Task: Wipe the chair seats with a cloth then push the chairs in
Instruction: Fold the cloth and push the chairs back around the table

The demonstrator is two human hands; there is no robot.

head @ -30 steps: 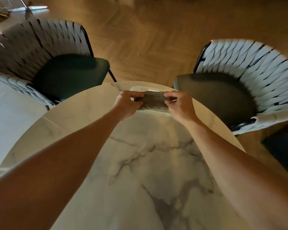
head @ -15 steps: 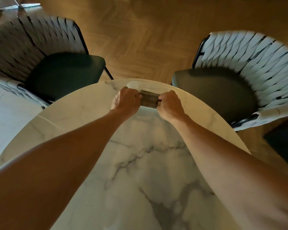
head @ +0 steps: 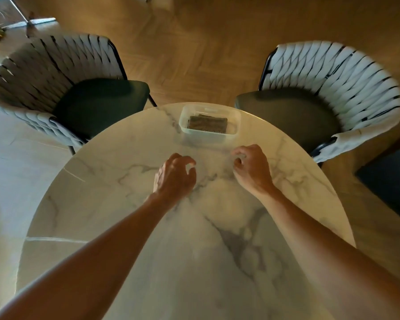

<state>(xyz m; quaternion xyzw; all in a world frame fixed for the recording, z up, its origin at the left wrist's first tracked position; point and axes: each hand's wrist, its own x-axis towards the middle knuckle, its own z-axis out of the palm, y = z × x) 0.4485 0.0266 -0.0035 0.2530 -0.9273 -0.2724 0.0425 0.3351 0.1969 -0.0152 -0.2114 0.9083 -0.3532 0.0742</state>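
Folded cloth (head: 207, 123) in clear tub (head: 235, 116).

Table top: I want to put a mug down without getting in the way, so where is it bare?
The table is bare left of the left hand, right of the right hand, and near the person between the forearms. The far edge is crowded: the tub with the cloth sits there.

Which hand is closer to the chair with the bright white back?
Right. The right hand hovers over the table beside that chair; the left hand is farther away, toward the table's middle.
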